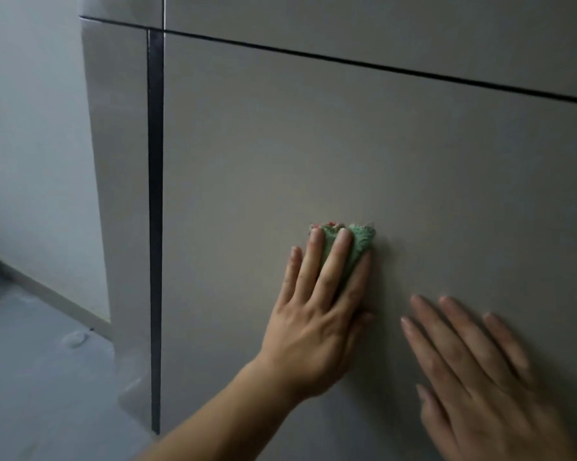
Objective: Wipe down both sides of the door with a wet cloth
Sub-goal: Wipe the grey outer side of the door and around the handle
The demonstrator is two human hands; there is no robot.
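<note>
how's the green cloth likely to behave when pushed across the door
Probably floppy: the green cloth bunches in folds under the left hand. Likely light, since straight fingers alone pin it to the upright door. It should slide readily, as the door looks smooth.

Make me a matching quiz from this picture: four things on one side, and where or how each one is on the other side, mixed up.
Things:
1 cloth
2 left hand
3 right hand
4 dark strip

States:
A flat on the bare door
B green, bunched up
C upright, left of the door panel
D pressing the cloth

Pairs: 1-B, 2-D, 3-A, 4-C
</note>
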